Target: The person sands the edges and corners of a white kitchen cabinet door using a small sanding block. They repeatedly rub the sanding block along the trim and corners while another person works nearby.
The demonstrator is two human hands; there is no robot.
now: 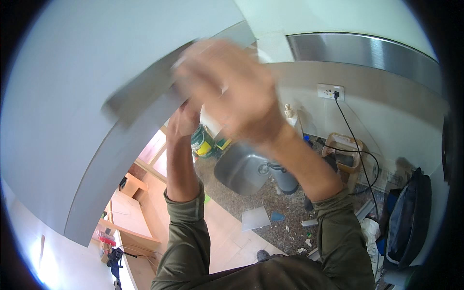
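Both my arms reach up in green sleeves. My right hand (232,87), blurred by motion, is closed around the end of a flat grey blade-like tool (145,83), which lies against the edge of a pale ceiling beam or panel (105,159). The tool's exact kind is too blurred to tell. My left hand (185,117) is raised just below and behind the right one, close to the panel's lower edge; its fingers are mostly hidden, so what it touches cannot be told.
Below are a steel sink (235,170), a granite counter (261,239) with scraps, a grey bottle (284,179), a green bucket (203,141), a plastic tub (342,145) and an open black bag (409,221). A black cable (348,123) hangs from a wall socket (330,91).
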